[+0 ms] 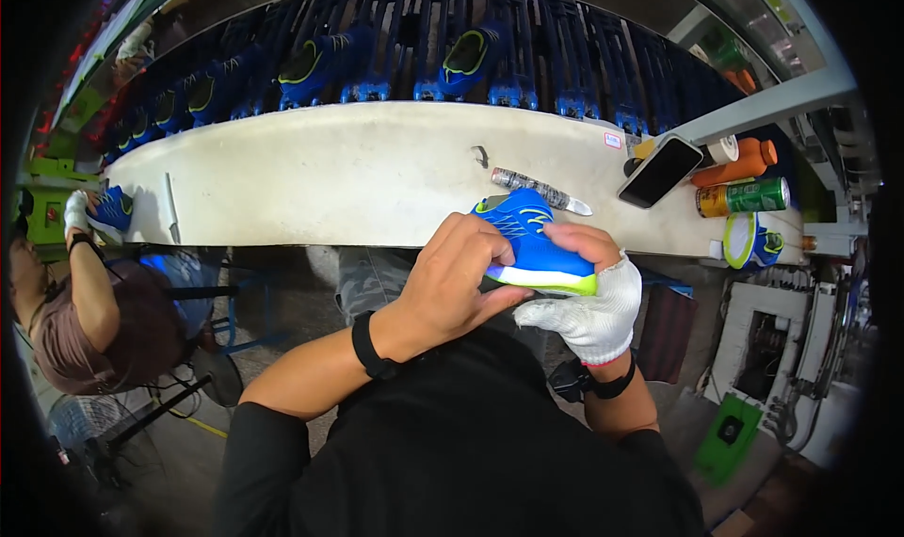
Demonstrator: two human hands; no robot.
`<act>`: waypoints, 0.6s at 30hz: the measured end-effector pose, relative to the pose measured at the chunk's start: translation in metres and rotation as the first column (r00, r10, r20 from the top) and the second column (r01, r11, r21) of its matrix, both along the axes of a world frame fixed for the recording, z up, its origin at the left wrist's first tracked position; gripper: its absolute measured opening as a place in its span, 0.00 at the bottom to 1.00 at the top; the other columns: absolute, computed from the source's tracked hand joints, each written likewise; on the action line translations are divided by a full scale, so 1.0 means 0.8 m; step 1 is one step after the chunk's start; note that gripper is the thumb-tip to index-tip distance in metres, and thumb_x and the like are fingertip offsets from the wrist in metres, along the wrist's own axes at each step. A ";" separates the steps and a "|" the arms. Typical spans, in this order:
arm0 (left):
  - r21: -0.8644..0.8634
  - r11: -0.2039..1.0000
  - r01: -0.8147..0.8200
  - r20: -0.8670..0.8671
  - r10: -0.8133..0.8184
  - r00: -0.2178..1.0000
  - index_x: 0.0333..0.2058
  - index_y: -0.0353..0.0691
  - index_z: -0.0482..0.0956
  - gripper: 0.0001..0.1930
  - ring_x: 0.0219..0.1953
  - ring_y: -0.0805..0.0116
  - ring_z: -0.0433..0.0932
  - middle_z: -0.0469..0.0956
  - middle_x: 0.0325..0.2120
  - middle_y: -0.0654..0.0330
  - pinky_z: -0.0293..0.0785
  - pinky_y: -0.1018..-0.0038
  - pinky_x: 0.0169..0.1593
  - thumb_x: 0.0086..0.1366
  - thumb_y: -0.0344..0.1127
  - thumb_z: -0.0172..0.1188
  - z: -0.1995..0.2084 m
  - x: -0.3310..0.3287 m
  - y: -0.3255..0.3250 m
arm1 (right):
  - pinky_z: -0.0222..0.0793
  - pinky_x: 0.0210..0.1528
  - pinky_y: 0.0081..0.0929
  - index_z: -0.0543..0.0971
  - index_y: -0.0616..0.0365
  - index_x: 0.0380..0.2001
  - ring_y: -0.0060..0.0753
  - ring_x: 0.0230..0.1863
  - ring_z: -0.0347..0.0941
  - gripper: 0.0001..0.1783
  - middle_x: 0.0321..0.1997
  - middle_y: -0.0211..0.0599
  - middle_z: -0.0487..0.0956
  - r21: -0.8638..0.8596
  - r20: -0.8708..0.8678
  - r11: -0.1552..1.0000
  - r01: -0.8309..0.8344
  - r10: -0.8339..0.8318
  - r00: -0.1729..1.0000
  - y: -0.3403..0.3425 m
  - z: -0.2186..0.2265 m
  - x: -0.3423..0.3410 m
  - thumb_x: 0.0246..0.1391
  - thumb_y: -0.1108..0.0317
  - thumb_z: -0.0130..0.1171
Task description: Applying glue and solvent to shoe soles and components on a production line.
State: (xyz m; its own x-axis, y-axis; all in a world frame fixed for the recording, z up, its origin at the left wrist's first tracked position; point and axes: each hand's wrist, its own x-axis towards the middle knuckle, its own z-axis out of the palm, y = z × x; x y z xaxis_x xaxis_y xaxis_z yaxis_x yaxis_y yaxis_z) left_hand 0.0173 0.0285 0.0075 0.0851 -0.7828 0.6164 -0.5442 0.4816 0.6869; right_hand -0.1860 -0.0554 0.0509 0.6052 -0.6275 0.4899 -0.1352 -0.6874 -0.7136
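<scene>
Between my two hands is a blue sneaker (548, 255) with yellow-green laces and a white and yellow-green sole, held over the table's front edge. My bare left hand (454, 278) grips its left side, the fingers bent and the thumb low by the sole. On the other side my right hand (595, 302), in a white knitted glove with bare fingertips showing, is closed round the shoe's right end. Just beyond the shoe lies a knife-like tool (541, 189) with a wrapped handle and a pale blade. Part of the sole is hidden by my fingers.
Blue sneakers (325, 64) stand on a blue slatted rack behind the pale table (311, 179). Right of me are a phone (662, 170), an orange bottle (739, 163), cans (744, 196) and another shoe (751, 240). A co-worker (104, 320) handles a blue shoe (111, 209) at far left.
</scene>
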 end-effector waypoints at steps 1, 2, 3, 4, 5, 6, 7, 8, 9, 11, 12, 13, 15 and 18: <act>0.043 0.998 0.040 -0.026 -0.039 0.999 0.42 0.41 0.75 0.28 0.36 0.56 0.78 0.78 0.35 0.56 0.75 0.65 0.37 0.49 0.30 0.87 0.000 0.003 0.000 | 0.84 0.54 0.41 0.83 0.59 0.51 0.51 0.51 0.87 0.40 0.53 0.50 0.88 0.023 -0.011 1.000 0.011 -0.011 1.000 0.001 -0.003 -0.001 0.38 0.50 0.91; 0.086 0.993 0.086 -0.053 -0.082 0.995 0.40 0.41 0.75 0.27 0.34 0.57 0.77 0.77 0.35 0.56 0.74 0.65 0.36 0.49 0.30 0.87 0.001 0.005 0.002 | 0.84 0.51 0.40 0.83 0.59 0.50 0.50 0.48 0.88 0.41 0.50 0.48 0.89 0.020 -0.019 0.999 0.032 -0.032 0.999 0.002 -0.002 0.002 0.36 0.48 0.91; 0.083 0.993 0.080 -0.066 -0.075 0.995 0.40 0.41 0.75 0.27 0.34 0.57 0.77 0.77 0.35 0.56 0.74 0.65 0.36 0.49 0.30 0.87 0.001 0.004 0.005 | 0.84 0.51 0.40 0.83 0.59 0.50 0.50 0.48 0.88 0.41 0.50 0.48 0.89 0.018 -0.032 1.000 0.025 -0.025 0.999 0.001 0.001 0.002 0.36 0.48 0.91; 0.127 0.986 0.111 -0.080 -0.101 0.992 0.38 0.41 0.74 0.25 0.35 0.53 0.76 0.75 0.34 0.55 0.74 0.63 0.38 0.50 0.29 0.85 0.000 0.001 0.009 | 0.84 0.51 0.39 0.83 0.59 0.49 0.49 0.48 0.88 0.41 0.50 0.47 0.89 0.013 -0.045 1.000 0.012 -0.012 0.999 0.000 0.003 0.002 0.35 0.48 0.91; 0.169 0.975 0.145 -0.094 -0.130 0.987 0.35 0.41 0.72 0.23 0.35 0.50 0.76 0.74 0.33 0.55 0.74 0.60 0.39 0.50 0.27 0.82 0.000 0.002 0.011 | 0.84 0.51 0.39 0.84 0.59 0.48 0.48 0.47 0.89 0.41 0.50 0.46 0.89 0.007 -0.055 1.000 0.001 -0.001 0.998 -0.001 0.005 0.004 0.35 0.48 0.91; 0.165 0.976 0.141 -0.101 -0.125 0.987 0.35 0.41 0.72 0.23 0.35 0.50 0.76 0.74 0.33 0.55 0.74 0.60 0.39 0.50 0.27 0.82 -0.001 0.004 0.014 | 0.84 0.51 0.39 0.84 0.59 0.48 0.48 0.47 0.89 0.41 0.50 0.46 0.89 0.005 -0.063 1.000 -0.004 0.004 0.998 -0.002 0.007 0.007 0.35 0.48 0.91; 0.153 0.976 0.155 -0.111 -0.138 0.984 0.35 0.42 0.72 0.23 0.35 0.50 0.76 0.73 0.32 0.55 0.74 0.60 0.39 0.50 0.27 0.82 -0.001 0.005 0.016 | 0.85 0.51 0.40 0.84 0.58 0.48 0.48 0.47 0.89 0.41 0.48 0.45 0.89 0.009 -0.065 0.999 -0.038 0.039 0.997 -0.002 0.009 0.009 0.34 0.48 0.91; 0.141 0.976 0.168 -0.122 -0.152 0.981 0.34 0.42 0.71 0.23 0.35 0.50 0.76 0.73 0.32 0.56 0.73 0.60 0.39 0.50 0.27 0.82 -0.002 0.006 0.018 | 0.85 0.51 0.40 0.84 0.58 0.48 0.47 0.47 0.89 0.42 0.47 0.44 0.89 0.013 -0.067 0.997 -0.073 0.073 0.995 -0.003 0.010 0.010 0.32 0.48 0.91; 0.137 0.977 0.165 -0.130 -0.148 0.980 0.34 0.42 0.71 0.23 0.35 0.50 0.76 0.73 0.32 0.56 0.73 0.60 0.39 0.50 0.27 0.82 -0.003 0.009 0.019 | 0.85 0.51 0.40 0.84 0.58 0.48 0.47 0.47 0.89 0.42 0.47 0.44 0.89 0.012 -0.076 0.997 -0.077 0.078 0.994 -0.006 0.012 0.010 0.32 0.48 0.91; 0.156 0.956 0.248 -0.136 -0.228 0.964 0.35 0.43 0.72 0.22 0.35 0.50 0.76 0.73 0.30 0.56 0.73 0.59 0.39 0.51 0.27 0.81 -0.004 0.020 0.019 | 0.85 0.51 0.39 0.85 0.56 0.46 0.46 0.47 0.89 0.38 0.45 0.42 0.90 -0.058 -0.157 0.980 -0.192 0.181 0.971 -0.012 0.015 0.012 0.34 0.51 0.92; 0.155 0.957 0.247 -0.143 -0.226 0.964 0.35 0.43 0.72 0.22 0.35 0.50 0.76 0.73 0.30 0.56 0.73 0.59 0.39 0.51 0.27 0.81 -0.002 0.025 0.018 | 0.85 0.51 0.39 0.85 0.56 0.46 0.46 0.47 0.89 0.38 0.45 0.42 0.90 -0.056 -0.164 0.979 -0.195 0.183 0.969 -0.013 0.013 0.011 0.34 0.51 0.92; 0.250 0.921 0.299 -0.160 -0.265 0.951 0.35 0.43 0.72 0.21 0.34 0.50 0.76 0.74 0.30 0.56 0.74 0.59 0.39 0.52 0.28 0.80 0.002 0.031 0.016 | 0.85 0.54 0.41 0.83 0.55 0.45 0.46 0.48 0.89 0.37 0.47 0.42 0.89 -0.109 -0.166 0.967 -0.229 0.209 0.964 -0.013 0.008 0.010 0.34 0.53 0.93; 0.341 0.873 0.349 -0.183 -0.302 0.935 0.35 0.42 0.72 0.21 0.33 0.49 0.77 0.75 0.29 0.55 0.74 0.59 0.38 0.52 0.29 0.80 0.008 0.039 0.010 | 0.85 0.56 0.42 0.81 0.54 0.44 0.45 0.50 0.89 0.36 0.48 0.43 0.89 -0.160 -0.173 0.951 -0.264 0.236 0.956 -0.013 0.002 0.012 0.35 0.55 0.93; 0.539 0.726 0.427 -0.270 -0.331 0.904 0.39 0.43 0.74 0.22 0.29 0.62 0.73 0.73 0.27 0.61 0.69 0.69 0.34 0.53 0.30 0.82 0.023 0.048 -0.002 | 0.85 0.56 0.43 0.80 0.53 0.42 0.44 0.49 0.89 0.33 0.45 0.42 0.89 -0.146 -0.100 0.952 -0.267 0.254 0.962 -0.009 0.000 0.013 0.37 0.61 0.93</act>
